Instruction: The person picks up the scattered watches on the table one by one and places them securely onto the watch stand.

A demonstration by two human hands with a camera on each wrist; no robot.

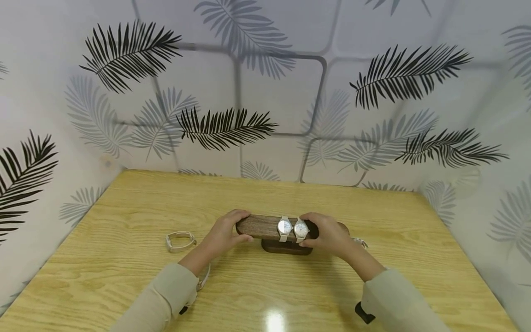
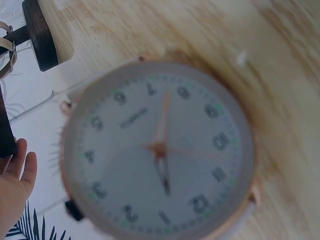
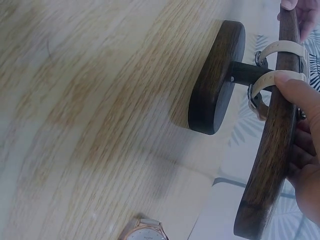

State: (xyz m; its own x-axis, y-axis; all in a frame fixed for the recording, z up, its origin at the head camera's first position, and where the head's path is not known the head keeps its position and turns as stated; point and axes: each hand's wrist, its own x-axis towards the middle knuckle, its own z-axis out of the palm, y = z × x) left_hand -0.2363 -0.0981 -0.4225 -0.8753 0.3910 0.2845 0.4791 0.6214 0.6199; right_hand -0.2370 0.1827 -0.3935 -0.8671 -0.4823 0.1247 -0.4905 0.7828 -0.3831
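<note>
A dark wooden watch stand (image 1: 260, 227) with a long crossbar on a post and rounded base (image 1: 286, 249) stands on the table. Two watches, a left one (image 1: 284, 227) and a right one (image 1: 301, 229), are strapped round the crossbar by pale bands. My left hand (image 1: 223, 234) grips the bar's left end between thumb and fingers. Right of the watches, my right hand (image 1: 330, 235) holds the bar; in the right wrist view its thumb lies on the nearer pale strap (image 3: 267, 80), fingers behind the bar.
A loose pale watch (image 1: 179, 241) lies on the wooden table (image 1: 137, 203) at left. Another (image 1: 203, 279) sits beside my left forearm, its dial (image 2: 160, 150) large and blurred in the left wrist view. Partly hidden behind my right hand is another (image 1: 361, 242). A leaf-patterned covering (image 1: 265, 92) stands behind.
</note>
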